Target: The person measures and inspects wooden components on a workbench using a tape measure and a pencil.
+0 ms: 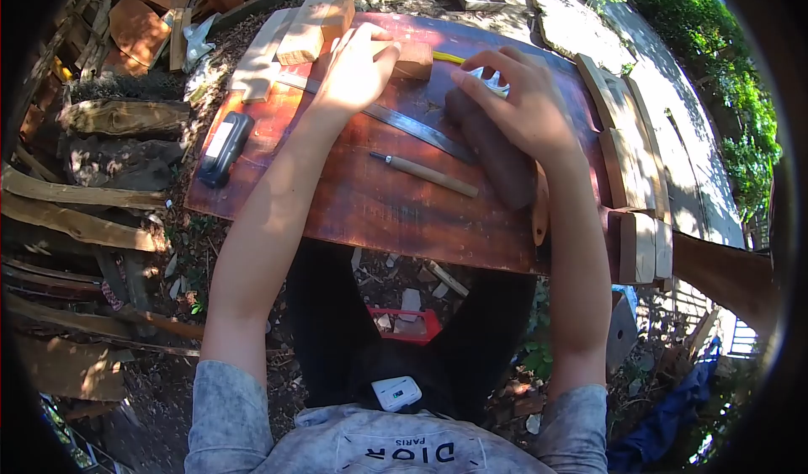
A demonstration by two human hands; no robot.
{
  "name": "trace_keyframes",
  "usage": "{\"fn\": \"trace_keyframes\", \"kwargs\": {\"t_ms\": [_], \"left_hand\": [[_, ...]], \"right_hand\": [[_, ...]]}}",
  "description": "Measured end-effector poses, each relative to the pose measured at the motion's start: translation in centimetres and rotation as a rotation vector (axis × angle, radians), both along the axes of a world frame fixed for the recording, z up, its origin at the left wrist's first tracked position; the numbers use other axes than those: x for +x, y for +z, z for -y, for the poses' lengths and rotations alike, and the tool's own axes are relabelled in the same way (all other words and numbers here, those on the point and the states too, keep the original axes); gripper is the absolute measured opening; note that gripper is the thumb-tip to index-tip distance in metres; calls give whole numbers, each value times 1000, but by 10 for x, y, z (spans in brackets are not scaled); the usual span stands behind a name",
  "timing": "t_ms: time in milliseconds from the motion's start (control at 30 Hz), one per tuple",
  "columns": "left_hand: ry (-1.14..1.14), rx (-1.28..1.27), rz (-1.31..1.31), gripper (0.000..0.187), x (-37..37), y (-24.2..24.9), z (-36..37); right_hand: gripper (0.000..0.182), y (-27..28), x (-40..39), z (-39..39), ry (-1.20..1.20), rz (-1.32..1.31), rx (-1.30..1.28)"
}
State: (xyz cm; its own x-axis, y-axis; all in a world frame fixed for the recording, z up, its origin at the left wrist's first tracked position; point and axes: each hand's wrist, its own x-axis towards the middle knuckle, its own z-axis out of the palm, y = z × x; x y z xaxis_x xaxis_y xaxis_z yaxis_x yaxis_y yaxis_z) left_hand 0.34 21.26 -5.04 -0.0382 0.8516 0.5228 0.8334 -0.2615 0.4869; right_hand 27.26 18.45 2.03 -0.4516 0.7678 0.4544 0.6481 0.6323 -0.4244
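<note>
My left hand [358,74] is closed at the near end of a small wooden block [412,60], with thumb and fingers pressed against it. My right hand [530,103] curls over a silvery-white object [491,81] that its fingers partly hide. A yellow strip [449,56] lies between the block and that hand. Below the right hand is a long, dark brown, rounded piece [497,158]. A steel ruler [412,127] runs diagonally beneath both hands. Nearer me lies a slim tool with a wooden handle and metal tip [425,175].
The reddish board [362,221] serves as a tabletop. On its left are a black device [225,148] and several wood blocks [301,43]. Wood pieces [623,167] line its right edge. A wooden handle [540,209] lies by my right forearm. Below sits a red tray [431,327].
</note>
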Motion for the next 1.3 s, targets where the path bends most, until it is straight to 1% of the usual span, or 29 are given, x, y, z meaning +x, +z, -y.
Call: {"fn": "trace_keyframes", "kwargs": {"t_ms": [67,100,133,167,267,367,467,567,667,767,833,867,967,1100,1200,1233,1300], "left_hand": [[14,-39,19,41,7,7,8],[19,-61,32,42,10,10,11],[26,-63,26,42,13,12,11],[40,-64,25,42,14,12,12],[81,-40,1,44,14,12,13],[83,-57,-5,51,21,10,9],[69,-70,1,51,27,11,12],[68,-71,-6,51,25,11,10],[66,-60,28,51,25,10,12],[58,-56,56,51,25,8,11],[66,-63,56,50,25,8,10],[65,-58,55,51,25,8,9],[75,-72,46,51,24,8,10],[66,-78,63,51,25,8,10],[56,-80,77,50,26,9,11],[56,-83,76,50,25,8,11],[50,-82,76,50,24,8,10]], "right_hand": [[39,7,18,-13,-39,-59,-32],[38,9,31,-15,-54,-102,37],[38,19,39,-2,-161,-76,-9],[37,31,45,18,-261,-46,-53],[35,45,53,77,-430,223,-217],[34,44,52,116,-463,404,-255],[35,20,60,117,-476,374,-192],[35,19,57,117,-517,344,-224],[37,20,59,120,-684,392,-208],[43,9,76,118,-618,416,-176],[46,14,75,118,-581,396,-121],[48,18,74,117,-559,385,-93],[46,41,69,106,-681,414,-7],[35,56,74,67,-637,324,236],[31,62,67,23,-592,279,262],[30,57,65,3,-620,306,293],[33,37,64,-37,-580,325,319]]}}
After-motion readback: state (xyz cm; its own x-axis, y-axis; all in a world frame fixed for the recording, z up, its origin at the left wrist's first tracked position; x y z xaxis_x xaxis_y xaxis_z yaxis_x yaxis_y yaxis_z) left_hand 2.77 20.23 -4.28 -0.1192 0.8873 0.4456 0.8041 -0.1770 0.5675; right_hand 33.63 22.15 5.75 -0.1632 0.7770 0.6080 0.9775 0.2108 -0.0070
